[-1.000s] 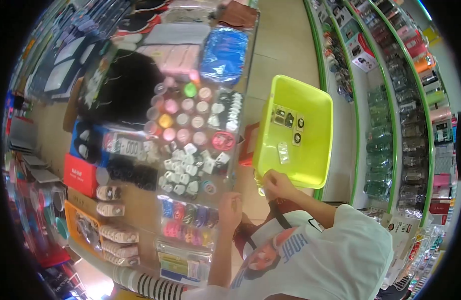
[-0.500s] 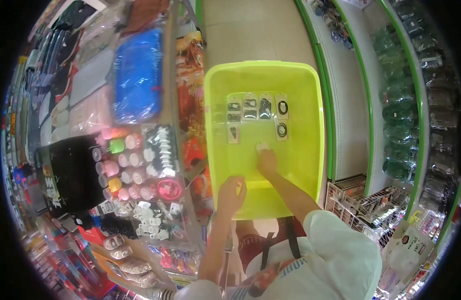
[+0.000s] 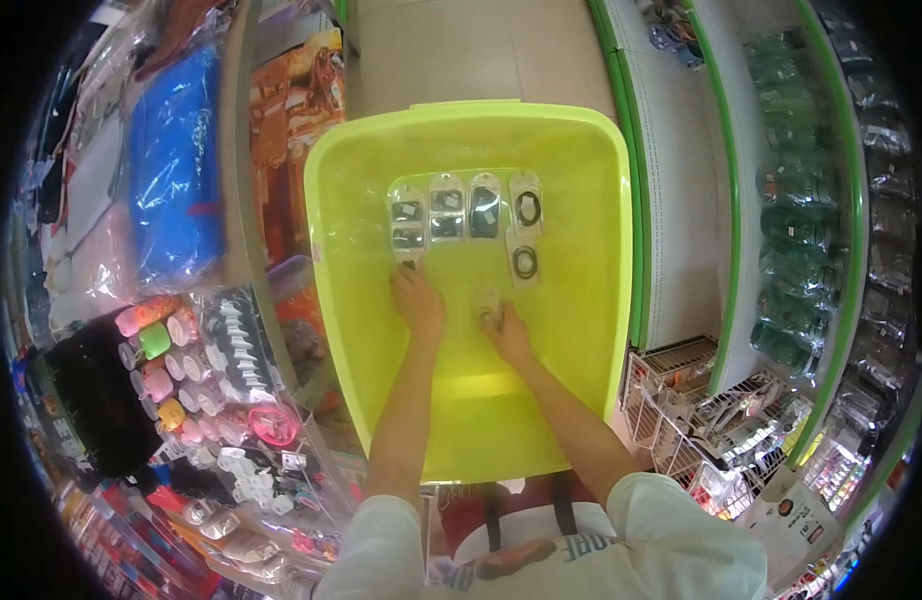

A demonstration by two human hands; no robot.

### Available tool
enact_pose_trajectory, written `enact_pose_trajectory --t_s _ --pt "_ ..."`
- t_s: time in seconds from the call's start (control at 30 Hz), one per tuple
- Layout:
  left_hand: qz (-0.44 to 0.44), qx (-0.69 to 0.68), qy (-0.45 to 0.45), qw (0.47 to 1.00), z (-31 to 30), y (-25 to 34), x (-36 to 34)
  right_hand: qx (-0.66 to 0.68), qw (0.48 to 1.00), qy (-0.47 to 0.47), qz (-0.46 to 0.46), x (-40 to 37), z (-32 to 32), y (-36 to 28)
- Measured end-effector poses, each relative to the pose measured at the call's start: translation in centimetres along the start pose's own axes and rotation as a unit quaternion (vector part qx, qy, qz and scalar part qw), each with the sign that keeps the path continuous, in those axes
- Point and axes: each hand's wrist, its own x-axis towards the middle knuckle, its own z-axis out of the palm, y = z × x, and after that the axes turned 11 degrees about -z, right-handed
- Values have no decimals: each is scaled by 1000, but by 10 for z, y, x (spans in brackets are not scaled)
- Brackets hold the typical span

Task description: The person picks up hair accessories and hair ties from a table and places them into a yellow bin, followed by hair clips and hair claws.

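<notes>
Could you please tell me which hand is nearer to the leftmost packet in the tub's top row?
Left. The left hand is just below that packet in the picture; the right hand is farther off, lower and to the right.

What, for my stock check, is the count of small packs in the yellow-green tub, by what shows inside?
Black-ring packs: 2
Packs with other dark contents: 3
Packs at the left hand and right hand, contents unclear: 2
Total: 7 packs
</notes>
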Motion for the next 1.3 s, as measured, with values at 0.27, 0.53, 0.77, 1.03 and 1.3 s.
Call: enact_pose_trajectory --t_s 0.27,0.53,0.77,1.03,1.3 --pt "14 3 94 995 -5 -13 -11 -240 959 125 -81 -5 21 -14" --pt "-5 22 18 1000 -1 -32 -38 -278 950 117 -83 -7 33 -5" --pt "-60 -48 -92 993 -20 -32 -69 -157 980 33 -120 -24 27 7" --pt "49 -282 -101 953 -225 -93 -114 3 971 42 -237 -89 -37 -97" --pt "-119 -512 -60 849 -371 -322 -206 -32 900 -72 -428 -164 28 -255"
